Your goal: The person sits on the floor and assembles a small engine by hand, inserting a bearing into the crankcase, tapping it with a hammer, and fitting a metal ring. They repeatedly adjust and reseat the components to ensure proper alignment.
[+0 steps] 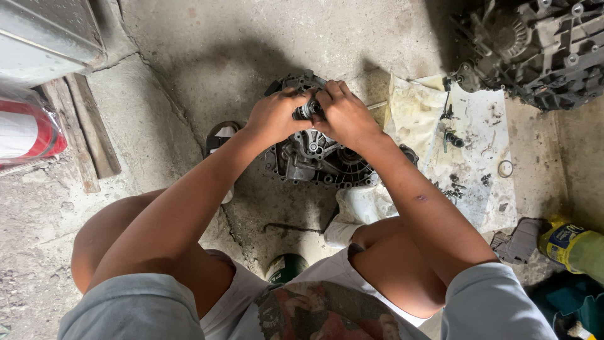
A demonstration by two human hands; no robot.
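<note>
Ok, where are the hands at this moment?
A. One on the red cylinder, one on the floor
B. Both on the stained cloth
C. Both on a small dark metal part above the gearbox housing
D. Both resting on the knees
C: the left hand and right hand meet around a small dark metal part over the grey gearbox housing, away from the stained cloth.

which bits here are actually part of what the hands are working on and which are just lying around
In hand:
- left hand and right hand gripping a small metal part
- gearbox housing beneath it

Lying about:
- dirty cloth with small bolts and a ring
- second engine casting
- yellow can
- wooden planks
</note>
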